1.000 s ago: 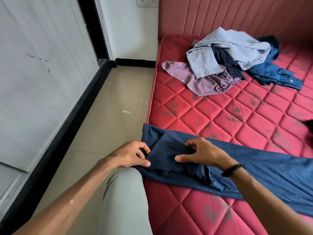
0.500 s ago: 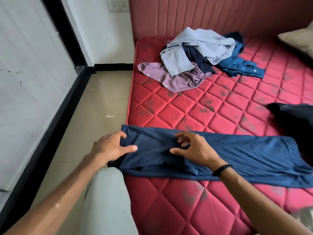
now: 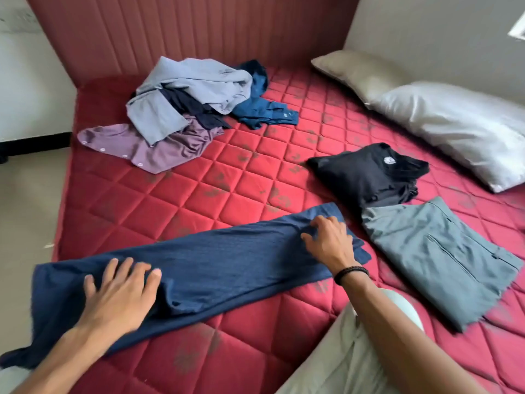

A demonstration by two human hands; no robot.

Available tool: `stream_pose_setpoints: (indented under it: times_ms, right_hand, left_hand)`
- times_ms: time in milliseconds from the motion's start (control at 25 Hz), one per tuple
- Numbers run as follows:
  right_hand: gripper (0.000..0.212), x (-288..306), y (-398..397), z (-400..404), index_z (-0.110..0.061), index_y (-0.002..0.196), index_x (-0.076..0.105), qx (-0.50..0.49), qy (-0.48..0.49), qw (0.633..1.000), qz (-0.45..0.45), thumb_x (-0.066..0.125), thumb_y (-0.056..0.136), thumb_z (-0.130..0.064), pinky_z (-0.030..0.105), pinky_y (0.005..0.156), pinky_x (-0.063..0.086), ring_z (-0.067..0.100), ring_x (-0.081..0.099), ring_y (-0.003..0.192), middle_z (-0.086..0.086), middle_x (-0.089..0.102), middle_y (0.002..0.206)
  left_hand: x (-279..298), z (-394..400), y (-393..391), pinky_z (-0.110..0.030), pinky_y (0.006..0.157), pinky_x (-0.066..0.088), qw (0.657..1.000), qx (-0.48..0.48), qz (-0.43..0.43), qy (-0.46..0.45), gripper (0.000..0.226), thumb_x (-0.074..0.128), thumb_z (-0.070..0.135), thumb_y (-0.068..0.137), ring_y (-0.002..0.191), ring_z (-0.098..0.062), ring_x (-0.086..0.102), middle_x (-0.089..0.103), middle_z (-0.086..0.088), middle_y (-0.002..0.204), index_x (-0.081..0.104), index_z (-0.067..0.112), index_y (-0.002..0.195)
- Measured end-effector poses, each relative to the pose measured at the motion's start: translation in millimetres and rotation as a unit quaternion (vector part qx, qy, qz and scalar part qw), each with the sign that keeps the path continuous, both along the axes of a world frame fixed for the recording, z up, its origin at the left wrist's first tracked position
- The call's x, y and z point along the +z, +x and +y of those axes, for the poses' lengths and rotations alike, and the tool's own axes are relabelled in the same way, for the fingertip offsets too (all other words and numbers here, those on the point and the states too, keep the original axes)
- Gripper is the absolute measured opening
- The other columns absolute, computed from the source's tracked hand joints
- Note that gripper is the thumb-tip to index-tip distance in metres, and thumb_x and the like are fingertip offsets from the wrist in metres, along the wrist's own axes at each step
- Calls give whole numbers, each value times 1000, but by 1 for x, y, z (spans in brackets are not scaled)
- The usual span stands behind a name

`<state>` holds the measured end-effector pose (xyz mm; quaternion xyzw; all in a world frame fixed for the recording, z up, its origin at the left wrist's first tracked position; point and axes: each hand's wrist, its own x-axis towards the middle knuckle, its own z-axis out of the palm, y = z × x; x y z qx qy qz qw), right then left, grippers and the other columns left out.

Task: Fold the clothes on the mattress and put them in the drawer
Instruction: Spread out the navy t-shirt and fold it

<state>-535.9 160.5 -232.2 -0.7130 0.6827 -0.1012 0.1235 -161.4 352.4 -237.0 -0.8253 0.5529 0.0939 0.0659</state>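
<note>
Although only the head view is given, it shows the navy garment (image 3: 216,265) laid out as a long narrow strip across the near part of the red mattress (image 3: 170,200), and everything else can be placed from that strip. The left hand (image 3: 119,297) lies flat on the strip's near-left end with fingers spread, pressing rather than gripping. The right hand (image 3: 329,243) rests on the far-right end, fingers bent onto the cloth; whether it pinches the edge I cannot tell. Just right of the strip lie a folded grey garment (image 3: 443,257) and a folded black garment (image 3: 366,172); well beyond it sits an unfolded pile of clothes (image 3: 187,109). No drawer is in view. The strip's left end overhangs the mattress edge, so a careless lift could let it slide off, or the narrow fold could spring open.
</note>
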Motion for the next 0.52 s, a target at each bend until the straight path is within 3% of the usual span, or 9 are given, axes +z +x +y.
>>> stream_pose_setpoints:
  times_ms: [80, 160, 240, 320, 440, 480, 520]
  right_hand:
    - [58, 2, -20, -8, -17, 126, 56, -125, 26, 992, 14, 74, 84, -52, 55, 101, 42, 41, 45, 128, 15, 50, 135]
    - [71, 5, -32, -11, -13, 129, 52, -194, 59, 979, -13, 77, 80, -58, 53, 103, 42, 42, 45, 131, 18, 48, 140]
    - [76, 8, -42, -13, -10, 131, 50, -225, 93, 968, -54, 81, 77, -55, 47, 102, 46, 42, 52, 130, 19, 53, 140]
    - [67, 11, -49, -14, -12, 127, 55, -241, 133, 957, -90, 82, 76, -46, 43, 98, 50, 39, 59, 125, 18, 60, 135]
    - [28, 20, -41, -9, -17, 95, 60, -184, 22, 971, -148, 74, 74, -30, 40, 76, 51, 40, 67, 102, 15, 71, 104]
    - [22, 25, -30, -5, -17, 85, 55, -129, -51, 976, -167, 72, 74, -26, 38, 66, 47, 40, 67, 90, 13, 71, 91]
    - [20, 28, -17, 0, -17, 81, 54, -46, -112, 975, -187, 71, 73, -23, 38, 61, 43, 40, 66, 81, 10, 69, 83]
  left_hand:
    - [12, -26, -30, -60, 115, 30, 993, -50, 10, -107, 48, 30, 49, 104, 147, -27, 37, 45, 1, 155, 50, 33, 145]
    - [14, -53, -73, -52, 110, 41, 963, -121, 104, -215, 51, 35, 53, 99, 129, -25, 58, 67, 1, 132, 68, 26, 127]
    - [3, -82, -130, -38, 106, 44, 926, -208, 202, -241, 44, 41, 49, 97, 116, -19, 65, 73, 7, 117, 74, 24, 114]
    - [1, -104, -190, -32, 100, 45, 900, -245, 281, -228, 33, 49, 42, 97, 106, -11, 65, 74, 11, 108, 76, 25, 107]
    - [-1, -132, -248, -24, 89, 49, 871, -177, 396, -232, 27, 56, 41, 101, 91, -3, 67, 76, 10, 95, 76, 23, 101]
    - [6, -142, -257, -24, 87, 51, 857, -101, 464, -198, 37, 54, 52, 101, 88, -5, 69, 76, 8, 92, 76, 22, 99]
    - [17, -150, -257, -29, 86, 55, 811, 3, 558, -174, 52, 49, 66, 98, 88, -10, 72, 77, 5, 91, 76, 21, 97]
